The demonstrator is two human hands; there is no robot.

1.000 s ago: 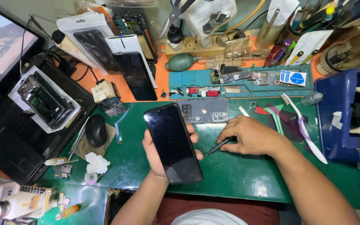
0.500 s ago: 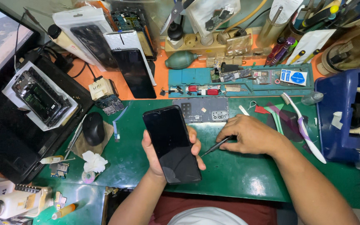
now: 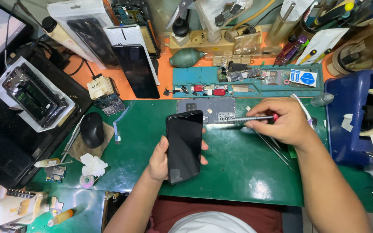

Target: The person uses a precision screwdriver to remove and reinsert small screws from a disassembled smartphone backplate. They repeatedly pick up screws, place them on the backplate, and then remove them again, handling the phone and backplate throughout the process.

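My left hand [image 3: 158, 160] holds a black smartphone [image 3: 184, 144] upright over the green work mat [image 3: 238, 168], dark screen facing up. My right hand [image 3: 281, 123] grips a thin screwdriver [image 3: 249, 118] with a red end, held level with its tip pointing left toward the phone's upper right corner. Behind the phone lies a grey phone back panel [image 3: 214, 111] flat on the mat. Metal tweezers [image 3: 275, 149] rest on the mat just under my right hand.
A blue tape dispenser [image 3: 359, 121] stands at the right. A teal parts tray [image 3: 247, 82], a green air blower [image 3: 188, 57], spare screens [image 3: 134, 69] and tools crowd the back. A black mouse [image 3: 92, 129], an opened device [image 3: 33, 97] and small parts lie left.
My right hand rose from the mat and swung the screwdriver up level, tip toward the phone's top. The phone stayed in my left hand, lifted slightly.
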